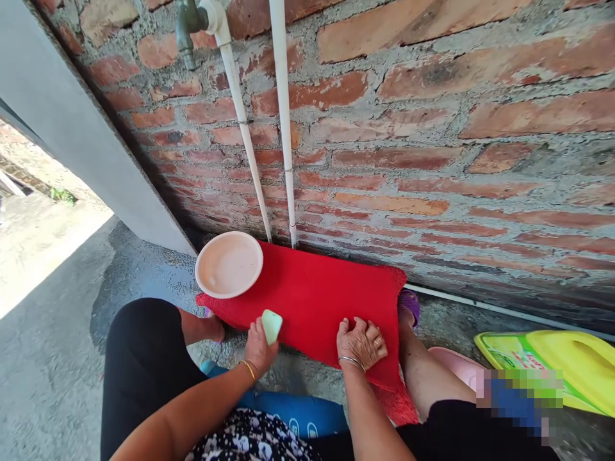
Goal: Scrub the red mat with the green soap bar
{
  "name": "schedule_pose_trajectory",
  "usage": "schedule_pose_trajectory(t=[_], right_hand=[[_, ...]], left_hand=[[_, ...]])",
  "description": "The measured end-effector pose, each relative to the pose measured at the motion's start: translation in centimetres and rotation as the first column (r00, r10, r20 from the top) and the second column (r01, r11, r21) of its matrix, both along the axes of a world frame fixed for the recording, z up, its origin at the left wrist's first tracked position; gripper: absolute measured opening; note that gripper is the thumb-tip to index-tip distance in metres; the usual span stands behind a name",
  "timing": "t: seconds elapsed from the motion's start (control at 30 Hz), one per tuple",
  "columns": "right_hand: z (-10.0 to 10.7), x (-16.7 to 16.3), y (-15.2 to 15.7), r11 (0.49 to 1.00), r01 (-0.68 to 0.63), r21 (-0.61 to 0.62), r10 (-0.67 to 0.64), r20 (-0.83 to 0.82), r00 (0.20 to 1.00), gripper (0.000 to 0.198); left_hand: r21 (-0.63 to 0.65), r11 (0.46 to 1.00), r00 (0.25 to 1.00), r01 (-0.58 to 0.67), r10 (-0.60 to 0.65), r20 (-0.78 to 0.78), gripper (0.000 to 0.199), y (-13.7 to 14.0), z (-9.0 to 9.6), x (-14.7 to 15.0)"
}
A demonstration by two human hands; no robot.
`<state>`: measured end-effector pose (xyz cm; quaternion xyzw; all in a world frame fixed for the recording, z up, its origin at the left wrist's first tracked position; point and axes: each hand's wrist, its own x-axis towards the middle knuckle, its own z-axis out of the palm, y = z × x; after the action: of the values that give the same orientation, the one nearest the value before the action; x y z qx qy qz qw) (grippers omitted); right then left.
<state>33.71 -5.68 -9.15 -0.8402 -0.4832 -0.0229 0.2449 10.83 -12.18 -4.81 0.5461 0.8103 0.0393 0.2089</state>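
My left hand is closed around a pale green bar of soap, held at the near edge of a red mat. A yellow bracelet circles that wrist. On the right part of the mat rests my right hand, its fingers apart and a little bent, with a ring and a silver bangle. The mat's underside faces up, smooth and flat, while shaggy red pile shows along its ends. A pale pink basin stands on the mat's far left corner.
A brick wall rises behind the mat, with white pipes and a tap. At the right lie a yellow-green detergent bag and a pink basin. Wet concrete and a grey panel are at the left.
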Motion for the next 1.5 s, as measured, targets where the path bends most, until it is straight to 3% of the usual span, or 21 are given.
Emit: schedule_pose_trajectory(t=[0.1, 0.17, 0.23, 0.3, 0.33, 0.4, 0.5, 0.6, 0.67, 0.77, 0.87, 0.93, 1.0, 1.07, 1.1, 1.2, 1.3, 1.37, 1.4, 1.47, 1.5], right_hand=[[-0.1, 0.0, 0.0, 1.000, 0.012, -0.005, -0.012, -0.009, 1.000, 0.026], [0.0, 0.0, 0.0, 1.000, 0.019, -0.016, -0.019, -0.009, 1.000, 0.026], [0.0, -0.1, 0.0, 1.000, 0.015, -0.027, -0.015, -0.004, 1.000, 0.027], [0.1, -0.1, -0.1, 0.999, 0.008, -0.031, -0.008, 0.000, 1.000, 0.028], [0.1, -0.1, -0.1, 1.000, 0.006, -0.030, -0.006, 0.002, 1.000, 0.028], [0.2, -0.1, -0.1, 1.000, 0.003, -0.028, -0.003, 0.005, 1.000, 0.027], [0.2, -0.1, 0.0, 1.000, 0.000, -0.026, 0.000, 0.007, 1.000, 0.027], [0.2, -0.1, 0.0, 1.000, 0.005, -0.031, -0.005, 0.004, 1.000, 0.027], [0.3, -0.1, 0.0, 0.999, 0.008, -0.041, -0.008, 0.001, 1.000, 0.027], [0.4, 0.0, 0.0, 0.999, 0.001, -0.045, -0.001, -0.010, 1.000, 0.028], [0.4, 0.0, -0.1, 0.999, -0.003, -0.039, 0.003, -0.015, 1.000, 0.028], [0.4, -0.1, -0.1, 0.999, -0.001, -0.040, 0.001, -0.009, 1.000, 0.028], [0.4, -0.1, -0.1, 0.999, 0.001, -0.047, -0.001, -0.003, 1.000, 0.028], [0.3, -0.1, 0.0, 0.999, 0.001, -0.054, -0.001, 0.000, 1.000, 0.028], [0.3, -0.1, 0.0, 0.998, 0.001, -0.056, -0.001, 0.001, 1.000, 0.028], [0.3, -0.1, 0.0, 0.999, 0.002, -0.050, -0.002, -0.002, 1.000, 0.027], [0.3, -0.1, 0.0, 0.999, 0.006, -0.032, -0.006, 0.000, 1.000, 0.026], [0.2, -0.1, 0.0, 1.000, 0.008, -0.022, -0.007, 0.011, 1.000, 0.026], [0.2, -0.1, 0.0, 1.000, 0.009, -0.016, -0.008, 0.018, 1.000, 0.026], [0.1, -0.1, 0.0, 1.000, 0.009, -0.006, -0.009, 0.028, 1.000, 0.026], [0.0, -0.1, 0.0, 1.000, 0.008, -0.003, -0.008, 0.030, 1.000, 0.025]], left_hand=[[-0.163, 0.922, 0.929, 0.352, -0.323, 0.182, 0.087, -1.8, -0.2, 3.8], [-0.173, 0.916, 0.920, 0.363, -0.323, 0.223, 0.087, -2.0, 0.0, 3.8], [-0.095, 0.975, 0.969, 0.203, -0.186, 0.160, 0.080, -1.3, 0.3, 1.7], [0.032, 0.998, 0.998, -0.050, 0.049, 0.045, 0.068, 0.0, 0.5, -1.7], [0.080, 0.978, 0.981, -0.194, 0.195, -0.006, 0.063, 0.7, 0.6, -3.5], [0.108, 0.876, 0.875, -0.470, 0.479, -0.078, 0.056, 2.1, 0.8, -6.4], [0.121, 0.816, 0.810, -0.566, 0.577, -0.102, 0.056, 2.8, 0.6, -7.6], [0.125, 0.904, 0.905, -0.409, 0.420, -0.070, 0.064, 1.6, -0.2, -4.5], [0.087, 0.990, 0.994, -0.107, 0.110, -0.025, 0.069, 0.2, -0.9, -1.3], [-0.063, 0.967, 0.964, 0.249, -0.241, 0.114, 0.080, -1.7, -1.4, 2.6], [-0.079, 0.942, 0.934, 0.325, -0.307, 0.183, 0.082, -2.1, -1.0, 2.8], [-0.002, 0.985, 0.977, 0.172, -0.171, 0.127, 0.078, -1.1, -0.2, 0.8], [0.073, 0.992, 0.994, -0.107, 0.104, 0.035, 0.070, 0.5, 1.0, -2.4], [0.045, 0.900, 0.899, -0.434, 0.435, -0.039, 0.062, 2.2, 2.1, -5.5], [0.010, 0.846, 0.844, -0.533, 0.533, -0.057, 0.058, 3.0, 2.5, -6.7], [-0.024, 0.799, 0.798, -0.601, 0.598, -0.079, 0.056, 4.1, 3.1, -7.6], [-0.033, 0.882, 0.882, -0.471, 0.469, -0.049, 0.062, 3.5, 2.5, -4.4], [-0.059, 0.986, 0.988, -0.154, 0.154, -0.006, 0.067, 2.3, 1.8, -1.1], [-0.085, 0.996, 0.999, 0.023, -0.020, 0.041, 0.071, 1.6, 1.5, 0.5], [-0.168, 0.924, 0.932, 0.344, -0.314, 0.179, 0.081, 0.2, 1.0, 3.2], [-0.194, 0.880, 0.892, 0.434, -0.389, 0.232, 0.084, -0.4, 0.9, 3.9]])
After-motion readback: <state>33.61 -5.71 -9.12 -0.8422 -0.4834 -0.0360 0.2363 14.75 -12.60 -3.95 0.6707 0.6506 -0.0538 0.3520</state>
